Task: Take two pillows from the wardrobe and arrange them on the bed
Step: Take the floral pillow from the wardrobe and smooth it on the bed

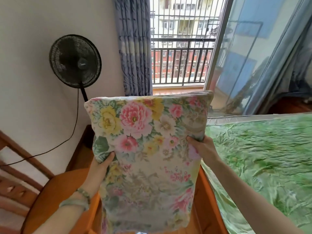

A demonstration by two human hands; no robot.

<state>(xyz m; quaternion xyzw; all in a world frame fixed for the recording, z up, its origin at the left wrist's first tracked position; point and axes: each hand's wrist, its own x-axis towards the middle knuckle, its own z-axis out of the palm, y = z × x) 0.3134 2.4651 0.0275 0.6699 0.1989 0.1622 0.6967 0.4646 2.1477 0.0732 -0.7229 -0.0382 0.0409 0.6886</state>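
I hold a floral pillow [145, 157] upright in front of me, printed with pink and yellow flowers. My left hand [99, 168] grips its left edge about halfway up. Its right edge is pinched by my right hand [200, 147], a little higher. The bed [263, 159], covered with a wrinkled green sheet, lies to the right; the pillow hangs beside its left edge, not on it. No second pillow is in view, and the wardrobe is out of sight.
A black standing fan [75, 62] stands against the white wall at left, its cord trailing down. A wooden chair [49, 196] sits at lower left. Blue curtains [133, 46] and an open balcony door [180, 48] are ahead.
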